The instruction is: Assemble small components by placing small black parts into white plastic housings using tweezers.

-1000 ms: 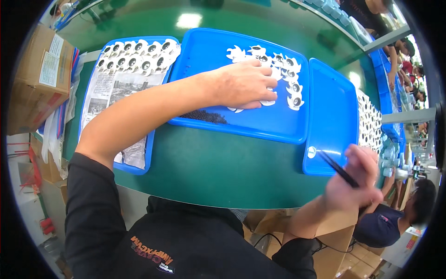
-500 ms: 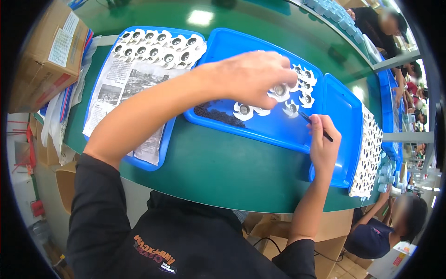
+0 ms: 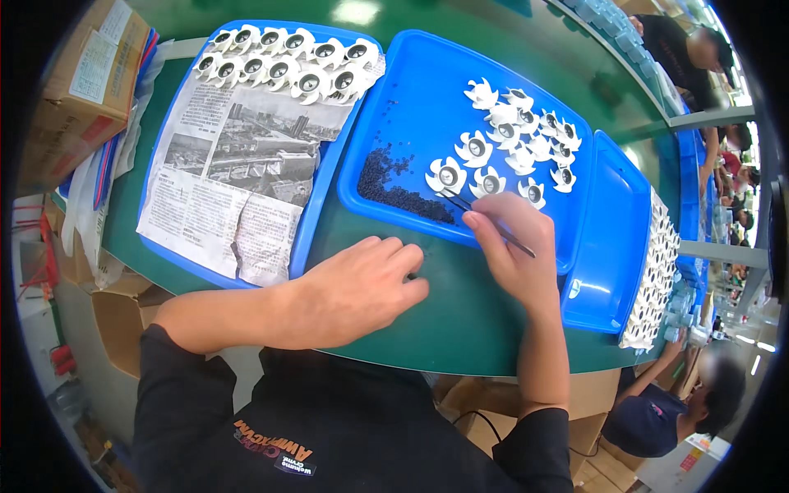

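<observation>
My right hand (image 3: 518, 238) pinches a pair of dark tweezers (image 3: 511, 238) over the near side of the middle blue tray (image 3: 481, 62). The tweezer tips reach the leftmost white bladed impeller (image 3: 446, 176) there, which has a dark round centre. Several more white impellers (image 3: 490, 186) lie spread to its right and beyond. Beside it, a heap of small black pieces (image 3: 403, 195) fills the tray's near left corner. My left hand (image 3: 357, 287) hovers or rests by the green table's near edge, fingers curled in, with nothing visible in them; its palm is hidden.
On the left, a newspaper-lined blue tray (image 3: 297, 259) carries rows of white impellers (image 3: 309, 82) at its far end. Another blue tray (image 3: 604, 271) overlaps on the right, beside a sheet packed with impellers (image 3: 652, 275). A cardboard box (image 3: 78, 90) stands far left. Co-workers sit at right.
My left hand has drawn back from above the impellers to the near table edge. My right hand with the tweezers has shifted left, from a right-hand impeller to the leftmost one.
</observation>
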The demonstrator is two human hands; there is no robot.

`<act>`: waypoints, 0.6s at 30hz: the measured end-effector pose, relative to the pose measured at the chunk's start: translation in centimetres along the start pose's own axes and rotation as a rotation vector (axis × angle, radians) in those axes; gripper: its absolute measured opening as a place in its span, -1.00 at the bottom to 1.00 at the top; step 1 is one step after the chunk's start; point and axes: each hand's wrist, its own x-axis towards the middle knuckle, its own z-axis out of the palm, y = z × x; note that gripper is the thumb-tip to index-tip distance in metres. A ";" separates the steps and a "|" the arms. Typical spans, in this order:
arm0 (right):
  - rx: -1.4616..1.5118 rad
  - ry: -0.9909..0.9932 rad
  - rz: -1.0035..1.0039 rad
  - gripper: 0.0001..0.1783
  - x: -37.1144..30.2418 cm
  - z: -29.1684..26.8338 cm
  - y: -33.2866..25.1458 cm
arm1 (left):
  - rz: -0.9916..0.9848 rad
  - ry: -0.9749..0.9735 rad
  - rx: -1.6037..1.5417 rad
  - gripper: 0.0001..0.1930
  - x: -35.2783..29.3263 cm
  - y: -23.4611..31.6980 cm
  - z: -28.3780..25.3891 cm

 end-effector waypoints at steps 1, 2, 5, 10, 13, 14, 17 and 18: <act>0.024 0.029 0.013 -0.84 -0.1 0.0 -0.2 | -0.023 0.012 -0.020 -0.69 0.1 -0.2 0.0; 0.048 0.058 0.025 -0.84 -0.3 0.0 -0.4 | -0.047 0.024 -0.040 -0.67 0.1 -0.4 0.0; -0.023 0.067 0.027 -0.85 -1.4 -0.9 -0.6 | -0.112 0.126 -0.127 -0.62 0.0 -0.7 0.2; -0.012 0.056 0.059 -0.84 -2.8 -0.8 0.0 | -0.183 0.158 0.008 -0.58 0.3 -0.8 0.2; -0.019 0.059 0.032 -0.83 -2.7 -0.5 0.2 | -0.177 0.200 0.026 -0.56 0.3 -0.9 0.4; -0.024 0.048 0.027 -0.83 -2.6 -0.6 0.1 | -0.162 0.231 0.021 -0.55 0.3 -0.9 0.4; -0.015 0.045 0.007 -0.83 -2.7 -0.5 0.4 | -0.163 0.245 0.045 -0.53 0.1 -1.0 0.5; -0.006 0.055 -0.007 -0.84 -2.7 -0.4 0.5 | -0.165 0.243 0.046 -0.53 0.1 -1.0 0.4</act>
